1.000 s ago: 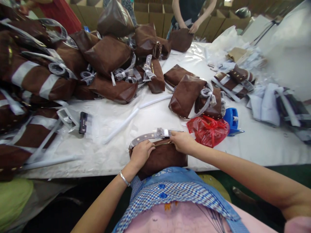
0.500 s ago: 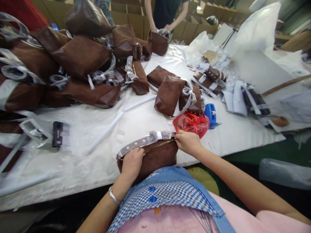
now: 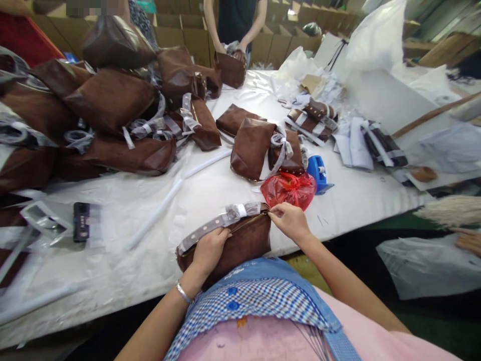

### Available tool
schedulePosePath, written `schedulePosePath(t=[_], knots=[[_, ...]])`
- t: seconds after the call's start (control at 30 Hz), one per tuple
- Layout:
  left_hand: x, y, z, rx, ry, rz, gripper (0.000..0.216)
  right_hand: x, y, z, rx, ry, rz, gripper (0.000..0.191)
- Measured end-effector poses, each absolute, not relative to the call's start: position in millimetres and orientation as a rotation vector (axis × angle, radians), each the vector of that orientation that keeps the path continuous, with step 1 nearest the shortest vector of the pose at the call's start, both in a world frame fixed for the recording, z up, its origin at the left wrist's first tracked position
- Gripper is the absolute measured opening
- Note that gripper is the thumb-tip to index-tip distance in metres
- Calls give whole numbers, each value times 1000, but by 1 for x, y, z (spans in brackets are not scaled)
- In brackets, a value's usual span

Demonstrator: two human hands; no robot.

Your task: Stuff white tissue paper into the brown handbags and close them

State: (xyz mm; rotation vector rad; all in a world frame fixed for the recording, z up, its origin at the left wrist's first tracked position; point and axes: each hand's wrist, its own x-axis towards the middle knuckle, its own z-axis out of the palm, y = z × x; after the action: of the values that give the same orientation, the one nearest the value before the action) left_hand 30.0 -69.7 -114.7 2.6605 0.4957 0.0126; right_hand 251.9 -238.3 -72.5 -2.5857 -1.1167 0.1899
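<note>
A brown suede-like zippered bag (image 3: 240, 240) is sitting at the desk's (image 3: 158, 200) near edge against the person's body. The left hand (image 3: 208, 249) is gripping its left top, fingers curled over the front. The right hand (image 3: 289, 220) is pinching the zipper's right end, fingertips closed. A red crumpled plastic bag (image 3: 288, 188) is lying just behind; its contents cannot be made out.

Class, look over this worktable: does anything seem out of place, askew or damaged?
Nothing looks damaged. The odd one out is a crumpled red plastic bag among the brown bags, beside the blue tape dispenser. The brown bags at the left lie in an untidy heap.
</note>
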Motion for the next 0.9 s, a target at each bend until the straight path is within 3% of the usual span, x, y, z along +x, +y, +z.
schedulePosePath(t=[0.1,0.23,0.33,0.53,0.73,0.9], knots=[[40,-55,-107,2632,515,13,24,267,-233,-81,-2531,-1116,205,23],[20,-37,-94,2529,706,328,29,266,-249,-89,-2381,-1231,-60,55],[-8,-45,-100,2536,786,466,35,242,-267,-103,-2340,-1337,-175,56],[-24,-76,-149,2794,655,126,60,204,-237,-138,-2126,-1856,34,69],[-8,-64,-142,2710,691,135,48,208,-206,-157,-2022,-2041,138,79],[0,-59,-162,2787,774,204,63,209,-231,-204,-2057,-2122,175,78]])
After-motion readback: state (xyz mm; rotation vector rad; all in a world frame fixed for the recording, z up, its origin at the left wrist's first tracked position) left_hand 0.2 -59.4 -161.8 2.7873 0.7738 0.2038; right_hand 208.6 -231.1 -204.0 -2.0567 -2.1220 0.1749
